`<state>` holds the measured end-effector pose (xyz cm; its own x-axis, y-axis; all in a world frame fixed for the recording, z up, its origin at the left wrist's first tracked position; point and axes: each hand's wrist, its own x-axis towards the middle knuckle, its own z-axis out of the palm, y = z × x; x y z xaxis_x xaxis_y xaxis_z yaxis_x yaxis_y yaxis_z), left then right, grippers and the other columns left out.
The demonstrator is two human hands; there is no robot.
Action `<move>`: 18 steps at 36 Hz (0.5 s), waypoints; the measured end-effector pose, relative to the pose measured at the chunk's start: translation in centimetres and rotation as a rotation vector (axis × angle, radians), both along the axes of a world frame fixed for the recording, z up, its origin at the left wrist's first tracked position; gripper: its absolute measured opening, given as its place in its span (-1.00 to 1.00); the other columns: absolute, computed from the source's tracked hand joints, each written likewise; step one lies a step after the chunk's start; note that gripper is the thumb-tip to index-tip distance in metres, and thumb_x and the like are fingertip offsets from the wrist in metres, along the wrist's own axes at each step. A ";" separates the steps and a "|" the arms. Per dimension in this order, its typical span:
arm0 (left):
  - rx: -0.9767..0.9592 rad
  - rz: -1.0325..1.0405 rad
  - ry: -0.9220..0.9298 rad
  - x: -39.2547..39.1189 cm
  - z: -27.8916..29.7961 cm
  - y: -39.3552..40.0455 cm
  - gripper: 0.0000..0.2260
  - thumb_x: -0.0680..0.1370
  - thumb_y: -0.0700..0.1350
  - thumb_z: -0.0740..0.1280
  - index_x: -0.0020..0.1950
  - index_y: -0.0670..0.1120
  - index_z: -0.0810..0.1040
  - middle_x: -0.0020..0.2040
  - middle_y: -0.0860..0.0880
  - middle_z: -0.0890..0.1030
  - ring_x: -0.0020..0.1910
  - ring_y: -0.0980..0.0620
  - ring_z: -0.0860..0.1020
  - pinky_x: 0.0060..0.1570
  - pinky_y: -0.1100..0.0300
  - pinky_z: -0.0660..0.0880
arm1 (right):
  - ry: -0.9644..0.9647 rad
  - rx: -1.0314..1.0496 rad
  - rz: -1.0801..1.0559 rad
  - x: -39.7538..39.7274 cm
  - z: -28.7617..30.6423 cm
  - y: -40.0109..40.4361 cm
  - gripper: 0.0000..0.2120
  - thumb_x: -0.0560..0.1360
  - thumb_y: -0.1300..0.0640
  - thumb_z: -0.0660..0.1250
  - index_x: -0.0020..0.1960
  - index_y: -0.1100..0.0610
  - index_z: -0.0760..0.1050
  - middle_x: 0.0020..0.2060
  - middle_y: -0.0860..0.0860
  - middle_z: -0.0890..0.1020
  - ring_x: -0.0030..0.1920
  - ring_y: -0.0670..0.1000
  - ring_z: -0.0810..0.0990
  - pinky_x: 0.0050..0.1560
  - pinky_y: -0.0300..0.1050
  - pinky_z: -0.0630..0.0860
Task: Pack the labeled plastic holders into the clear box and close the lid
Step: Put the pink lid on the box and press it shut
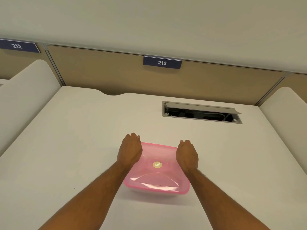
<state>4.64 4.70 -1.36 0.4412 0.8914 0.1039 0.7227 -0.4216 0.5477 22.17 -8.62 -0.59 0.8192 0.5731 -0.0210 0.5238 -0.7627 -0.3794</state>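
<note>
Both hands on the far corners of the lidded box

My left hand (pixel 129 151) and right hand (pixel 187 154) each lie over a far corner of the pink lid (pixel 157 170), fingers curled down past its rim, a hold I judge suited to pressing the lid home on the box (pixel 159 193); whether the fingertips clamp the edge or only rest there I cannot tell. The box sits near the front middle of the bench (pixel 74 146), well short of the open cable hatch (pixel 201 112). A round gold sticker (pixel 157 165) marks the lid's centre. The tinted lid hides the contents, so no holders are visible
</note>
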 end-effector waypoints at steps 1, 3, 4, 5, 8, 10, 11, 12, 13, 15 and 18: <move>-0.009 0.007 0.033 0.1 0.0 0.1 -0.77 0.68 -0.15 0.05 -0.10 -0.15 0.41 -0.18 -0.12 0.47 -0.20 -0.14 0.44 -0.15 -0.06 0.44 | -0.003 -0.024 0.018 0.0 0.0 0.0 -0.65 0.69 0.10 -0.03 0.07 0.23 0.49 -0.02 0.13 0.61 -0.01 0.18 0.61 -0.05 0.02 0.54; -0.055 0.036 0.077 0.3 0.0 0.5 -0.74 0.68 -0.12 0.02 -0.07 -0.16 0.44 -0.17 -0.08 0.47 -0.17 -0.12 0.46 -0.11 -0.04 0.47 | -0.002 -0.058 0.035 0.1 -0.2 0.0 -0.66 0.68 0.15 -0.02 0.05 0.23 0.51 -0.02 0.13 0.61 0.01 0.18 0.60 -0.03 0.03 0.55; -0.074 0.047 0.087 0.4 -0.1 0.7 -0.71 0.69 -0.10 0.00 -0.09 -0.14 0.43 -0.18 -0.08 0.48 -0.16 -0.13 0.48 -0.10 -0.03 0.47 | -0.001 -0.074 0.044 0.1 -0.3 0.0 -0.68 0.66 0.19 -0.01 0.04 0.23 0.51 -0.02 0.13 0.60 0.01 0.18 0.59 -0.03 0.04 0.56; -0.082 0.046 0.097 0.4 -0.2 0.9 -0.70 0.69 -0.10 -0.02 -0.12 -0.14 0.42 -0.18 -0.09 0.49 -0.14 -0.15 0.51 -0.11 -0.02 0.45 | -0.002 -0.091 0.051 0.2 -0.3 0.1 -0.70 0.64 0.21 0.00 0.03 0.23 0.51 -0.03 0.13 0.60 0.00 0.18 0.59 -0.04 0.04 0.57; -0.104 0.047 0.107 0.5 -0.4 1.3 -0.68 0.68 -0.15 -0.03 -0.11 -0.16 0.45 -0.14 -0.13 0.55 -0.10 -0.18 0.54 -0.08 -0.01 0.46 | -0.010 -0.122 0.060 0.0 -0.4 0.1 -0.74 0.61 0.25 0.04 0.00 0.23 0.51 -0.05 0.12 0.60 -0.03 0.18 0.60 -0.06 0.03 0.58; -0.103 0.055 0.131 0.4 -0.5 1.4 -0.67 0.69 -0.15 -0.03 -0.09 -0.18 0.47 -0.11 -0.15 0.58 -0.08 -0.18 0.57 -0.07 0.01 0.46 | -0.026 -0.139 0.067 -0.2 -0.5 0.1 -0.76 0.60 0.27 0.06 -0.03 0.23 0.50 -0.08 0.12 0.59 -0.06 0.16 0.60 -0.08 0.01 0.60; -0.095 0.050 0.143 0.5 -0.5 1.3 -0.68 0.69 -0.15 -0.03 -0.09 -0.17 0.47 -0.11 -0.14 0.58 -0.08 -0.18 0.57 -0.10 0.03 0.45 | -0.034 -0.148 0.072 -0.2 -0.5 0.1 -0.77 0.60 0.27 0.07 -0.05 0.22 0.50 -0.09 0.11 0.59 -0.07 0.16 0.61 -0.09 -0.01 0.60; -0.092 0.050 0.148 0.5 -0.6 1.4 -0.68 0.69 -0.15 -0.03 -0.08 -0.17 0.46 -0.10 -0.14 0.58 -0.08 -0.18 0.58 -0.11 0.04 0.44 | -0.039 -0.160 0.079 -0.1 -0.5 0.1 -0.77 0.59 0.28 0.08 -0.06 0.21 0.50 -0.09 0.10 0.59 -0.08 0.14 0.60 -0.11 -0.04 0.58; -0.102 0.056 0.126 0.5 -0.6 1.3 -0.69 0.68 -0.16 -0.02 -0.07 -0.19 0.47 -0.10 -0.14 0.58 -0.07 -0.19 0.58 -0.11 0.03 0.45 | -0.041 -0.176 0.090 -0.1 -0.5 0.1 -0.79 0.58 0.28 0.09 -0.07 0.20 0.50 -0.09 0.09 0.58 -0.08 0.13 0.60 -0.13 -0.07 0.55; -0.137 0.066 0.107 0.5 -0.5 1.3 -0.71 0.68 -0.17 0.00 -0.02 -0.22 0.48 -0.08 -0.14 0.57 -0.06 -0.20 0.57 -0.08 -0.01 0.49 | -0.044 -0.219 0.114 0.0 -0.4 0.1 -0.80 0.56 0.29 0.11 -0.07 0.17 0.50 -0.07 0.06 0.57 -0.06 0.10 0.59 -0.16 -0.12 0.49; -0.149 0.073 0.108 0.6 -0.4 1.3 -0.68 0.69 -0.15 -0.03 -0.05 -0.20 0.48 -0.07 -0.17 0.59 -0.05 -0.22 0.58 -0.03 -0.03 0.50 | -0.044 -0.257 0.131 0.2 -0.3 0.1 -0.80 0.53 0.31 0.13 -0.07 0.16 0.52 -0.06 0.05 0.57 -0.05 0.08 0.60 -0.17 -0.15 0.46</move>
